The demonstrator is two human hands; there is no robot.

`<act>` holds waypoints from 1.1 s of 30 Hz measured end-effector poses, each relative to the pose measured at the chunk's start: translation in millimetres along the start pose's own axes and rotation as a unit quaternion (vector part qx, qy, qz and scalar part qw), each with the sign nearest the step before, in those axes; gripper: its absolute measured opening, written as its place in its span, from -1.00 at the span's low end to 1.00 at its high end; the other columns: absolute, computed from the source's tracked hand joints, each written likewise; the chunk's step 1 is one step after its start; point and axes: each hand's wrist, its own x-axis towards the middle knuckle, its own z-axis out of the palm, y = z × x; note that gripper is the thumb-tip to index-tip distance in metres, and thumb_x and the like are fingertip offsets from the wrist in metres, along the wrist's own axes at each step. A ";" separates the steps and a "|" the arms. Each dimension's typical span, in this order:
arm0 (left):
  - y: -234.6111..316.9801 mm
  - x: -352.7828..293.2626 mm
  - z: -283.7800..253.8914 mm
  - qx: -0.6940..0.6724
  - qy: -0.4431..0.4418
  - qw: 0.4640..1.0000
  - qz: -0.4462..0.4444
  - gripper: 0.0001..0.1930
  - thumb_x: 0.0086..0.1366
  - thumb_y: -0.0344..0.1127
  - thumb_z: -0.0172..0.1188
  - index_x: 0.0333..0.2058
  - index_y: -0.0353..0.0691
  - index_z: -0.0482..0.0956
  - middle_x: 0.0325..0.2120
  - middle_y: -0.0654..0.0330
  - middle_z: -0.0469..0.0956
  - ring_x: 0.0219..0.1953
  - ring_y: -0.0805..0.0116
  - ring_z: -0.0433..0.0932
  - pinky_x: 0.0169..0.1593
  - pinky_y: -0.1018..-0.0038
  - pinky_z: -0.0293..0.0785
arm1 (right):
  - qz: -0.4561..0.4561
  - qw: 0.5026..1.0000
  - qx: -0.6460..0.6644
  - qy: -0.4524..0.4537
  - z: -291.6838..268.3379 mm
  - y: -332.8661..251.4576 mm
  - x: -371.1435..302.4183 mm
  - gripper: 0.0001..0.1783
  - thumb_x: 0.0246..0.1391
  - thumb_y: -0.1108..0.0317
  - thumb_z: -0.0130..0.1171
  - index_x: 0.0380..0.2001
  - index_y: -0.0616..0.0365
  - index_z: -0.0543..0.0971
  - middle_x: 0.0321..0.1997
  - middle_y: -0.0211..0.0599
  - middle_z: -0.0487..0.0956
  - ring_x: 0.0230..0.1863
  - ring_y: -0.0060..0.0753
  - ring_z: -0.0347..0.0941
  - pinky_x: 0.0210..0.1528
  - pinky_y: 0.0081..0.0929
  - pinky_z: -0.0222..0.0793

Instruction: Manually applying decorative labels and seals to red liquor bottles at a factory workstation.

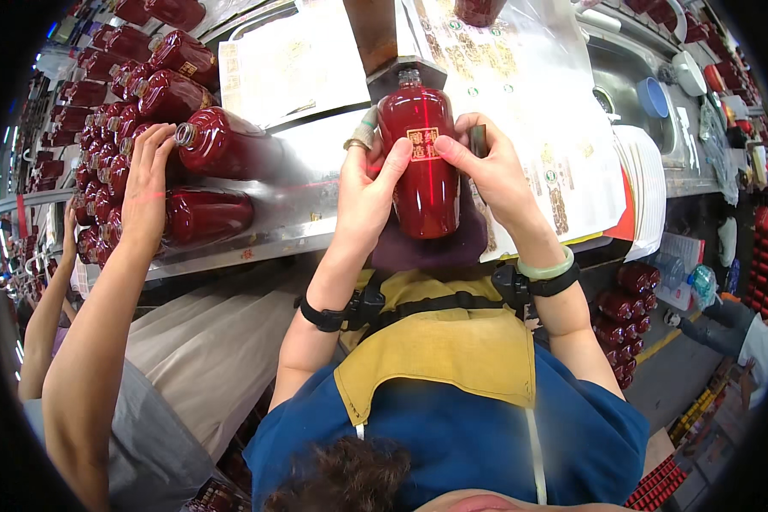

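A glossy dark red bottle (pixel 422 194) with a clear threaded neck lies in front of me, neck pointing away. On its upper side is a square gold label (pixel 423 143). My left hand (pixel 367 188) grips the bottle's left side, thumb against the label's edge; one finger wears a pale wrap (pixel 363 132). My right hand (pixel 499 171) closes on the other side, its thumb pressed on the label's right edge. Something dark (pixel 480 142) shows at its fingers. The bottle's lower end rests over a dark purple cloth (pixel 435 246), and its neck meets a metal fixture (pixel 401 68).
At left, a co-worker's hand (pixel 148 175) touches one of many crowded red bottles (pixel 222 141). Sheets of gold-printed labels (pixel 520 128) cover the table on the right; a white sheet (pixel 290 68) lies at the left. Farther right stands a sink (pixel 619 85) with a blue bowl (pixel 653 97).
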 end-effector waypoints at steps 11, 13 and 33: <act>1.2 -0.3 1.6 -0.011 -0.003 1.000 -0.010 -0.37 0.48 -0.35 0.18 0.40 -0.40 0.15 0.23 -0.03 0.44 0.22 0.30 0.49 0.26 0.37 0.46 | 0.002 1.000 -0.001 0.002 -0.5 1.7 1.0 -0.61 0.09 0.24 0.52 -0.19 0.13 0.50 -0.35 -0.65 0.30 -0.34 -0.76 0.16 -0.28 -0.72 0.18; 2.2 -1.0 1.2 -0.009 -0.005 1.000 -0.008 -0.37 0.48 -0.35 0.18 0.40 -0.40 0.15 0.23 -0.03 0.44 0.22 0.29 0.49 0.26 0.36 0.46 | -0.004 1.000 0.001 0.001 -1.2 2.6 0.8 -0.60 0.09 0.24 0.52 -0.20 0.13 0.50 -0.35 -0.65 0.30 -0.34 -0.76 0.16 -0.28 -0.71 0.18; 0.1 -8.5 1.6 0.013 -0.003 1.000 -0.011 -0.41 0.44 -0.37 0.24 0.34 -0.38 0.24 0.19 0.05 0.49 0.16 0.37 0.52 0.23 0.39 0.45 | -0.144 0.975 -0.170 0.023 7.9 -7.3 -47.7 -0.81 0.20 0.49 0.27 -0.13 0.27 0.59 -0.23 -0.23 0.65 -0.23 -0.47 0.58 -0.13 -0.49 0.48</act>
